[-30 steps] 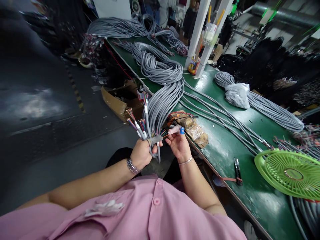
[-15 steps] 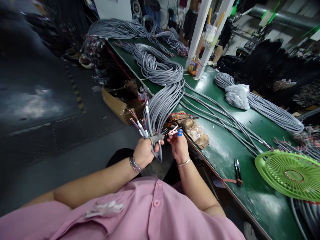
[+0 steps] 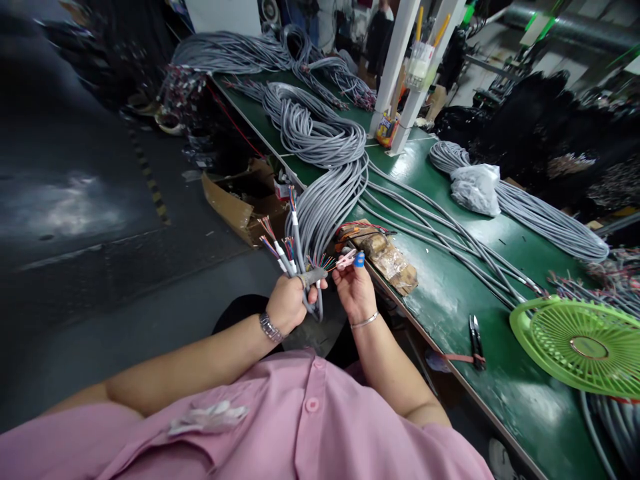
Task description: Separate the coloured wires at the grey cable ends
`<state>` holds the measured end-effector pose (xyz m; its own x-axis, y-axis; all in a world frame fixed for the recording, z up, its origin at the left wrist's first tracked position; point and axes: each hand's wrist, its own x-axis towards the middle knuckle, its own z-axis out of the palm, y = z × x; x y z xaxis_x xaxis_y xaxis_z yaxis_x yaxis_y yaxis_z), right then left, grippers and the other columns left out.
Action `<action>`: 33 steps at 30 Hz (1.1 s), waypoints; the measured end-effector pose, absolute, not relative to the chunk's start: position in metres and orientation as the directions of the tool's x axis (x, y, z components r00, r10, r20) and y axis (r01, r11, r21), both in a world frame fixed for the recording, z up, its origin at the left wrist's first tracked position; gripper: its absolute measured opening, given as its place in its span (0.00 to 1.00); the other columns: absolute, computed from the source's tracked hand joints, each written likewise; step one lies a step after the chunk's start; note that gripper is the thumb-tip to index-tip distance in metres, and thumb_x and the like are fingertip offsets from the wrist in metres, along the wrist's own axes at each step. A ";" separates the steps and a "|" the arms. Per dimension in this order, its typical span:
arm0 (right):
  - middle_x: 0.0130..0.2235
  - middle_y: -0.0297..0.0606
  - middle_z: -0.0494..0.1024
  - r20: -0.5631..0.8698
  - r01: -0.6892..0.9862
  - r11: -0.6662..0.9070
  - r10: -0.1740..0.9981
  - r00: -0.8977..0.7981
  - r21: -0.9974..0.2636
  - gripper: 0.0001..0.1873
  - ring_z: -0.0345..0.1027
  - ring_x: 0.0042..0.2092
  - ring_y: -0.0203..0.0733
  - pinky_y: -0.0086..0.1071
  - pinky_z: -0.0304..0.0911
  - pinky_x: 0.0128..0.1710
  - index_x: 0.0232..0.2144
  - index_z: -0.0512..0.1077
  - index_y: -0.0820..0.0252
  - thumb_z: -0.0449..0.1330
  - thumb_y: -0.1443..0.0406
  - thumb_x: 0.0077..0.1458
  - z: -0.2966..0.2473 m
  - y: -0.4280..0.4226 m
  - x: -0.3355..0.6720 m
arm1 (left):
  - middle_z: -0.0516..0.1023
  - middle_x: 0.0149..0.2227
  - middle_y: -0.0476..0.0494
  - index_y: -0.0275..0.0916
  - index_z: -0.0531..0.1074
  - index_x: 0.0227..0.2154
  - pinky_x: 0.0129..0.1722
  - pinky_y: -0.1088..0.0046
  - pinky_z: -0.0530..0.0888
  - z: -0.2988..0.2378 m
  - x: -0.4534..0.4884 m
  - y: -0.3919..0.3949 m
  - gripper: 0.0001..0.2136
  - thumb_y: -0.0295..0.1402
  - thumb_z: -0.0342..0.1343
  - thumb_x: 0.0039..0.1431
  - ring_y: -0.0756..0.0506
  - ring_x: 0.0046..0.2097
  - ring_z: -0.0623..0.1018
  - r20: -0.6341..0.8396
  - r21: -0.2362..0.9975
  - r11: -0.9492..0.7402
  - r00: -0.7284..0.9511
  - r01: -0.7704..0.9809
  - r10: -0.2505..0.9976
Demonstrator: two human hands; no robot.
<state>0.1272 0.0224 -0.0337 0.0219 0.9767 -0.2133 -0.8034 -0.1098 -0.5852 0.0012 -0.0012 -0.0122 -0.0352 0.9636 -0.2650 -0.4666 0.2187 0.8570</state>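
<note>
My left hand (image 3: 289, 303) is closed around a bunch of grey cables (image 3: 296, 250) whose stripped ends fan out into thin coloured wires. One cable end lies across my thumb and points right, its coloured wires (image 3: 326, 261) spread open. My right hand (image 3: 354, 288) is pinched at those wire tips. It wears a blue fingertip cover (image 3: 359, 259) and a pink one beside it. Whether it holds a single wire is too small to tell. Both hands hover over my lap, just left of the green bench's edge.
The green bench (image 3: 465, 293) carries a large pile of grey cables (image 3: 320, 140), a worn taped block (image 3: 385, 257), black cutters (image 3: 475, 341), a green fan grille (image 3: 580, 347) and a plastic bag (image 3: 475, 189). A cardboard box (image 3: 240, 200) stands on the floor. White posts (image 3: 400, 73) rise behind.
My right hand's fingertips have closed in on the fanned coloured wires. Both hands have lifted slightly; the left hand keeps its grip on the bunch.
</note>
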 end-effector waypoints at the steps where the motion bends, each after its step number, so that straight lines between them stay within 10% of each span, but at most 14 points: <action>1: 0.31 0.32 0.78 -0.223 -0.801 -0.120 0.975 0.018 -0.586 0.14 0.69 0.31 0.32 0.25 0.67 0.33 0.32 0.75 0.58 0.65 0.54 0.53 -0.034 0.022 0.128 | 0.74 0.18 0.48 0.33 0.74 0.19 0.14 0.77 0.57 -0.012 0.001 -0.002 0.06 0.31 0.61 0.40 0.55 0.14 0.63 -0.258 0.857 0.209 -0.041 -0.471 0.965; 11: 0.33 0.34 0.78 -0.339 -0.814 -0.210 0.941 -0.017 -0.542 0.21 0.69 0.30 0.33 0.27 0.68 0.31 0.33 0.72 0.56 0.53 0.46 0.60 -0.050 0.004 0.139 | 0.67 0.11 0.50 0.33 0.74 0.18 0.15 0.77 0.57 -0.015 -0.009 -0.011 0.08 0.34 0.63 0.42 0.54 0.14 0.62 -0.261 0.866 0.221 -0.028 -0.448 0.965; 23: 0.32 0.32 0.76 -0.297 -0.739 -0.190 0.955 0.014 -0.647 0.12 0.67 0.29 0.30 0.25 0.67 0.30 0.36 0.76 0.57 0.60 0.56 0.56 -0.057 -0.031 0.153 | 0.82 0.33 0.40 0.34 0.78 0.36 0.15 0.79 0.55 -0.029 -0.015 -0.031 0.14 0.32 0.66 0.44 0.57 0.16 0.64 -0.129 0.935 0.154 0.099 -0.320 0.987; 33: 0.31 0.33 0.75 -0.234 -0.541 -0.165 0.970 0.061 -0.825 0.13 0.64 0.27 0.30 0.25 0.62 0.27 0.37 0.76 0.58 0.65 0.59 0.50 -0.057 -0.063 0.144 | 0.81 0.37 0.40 0.33 0.79 0.38 0.16 0.80 0.61 -0.024 -0.037 -0.038 0.14 0.28 0.64 0.45 0.56 0.20 0.68 -0.046 0.788 0.134 0.160 -0.601 0.986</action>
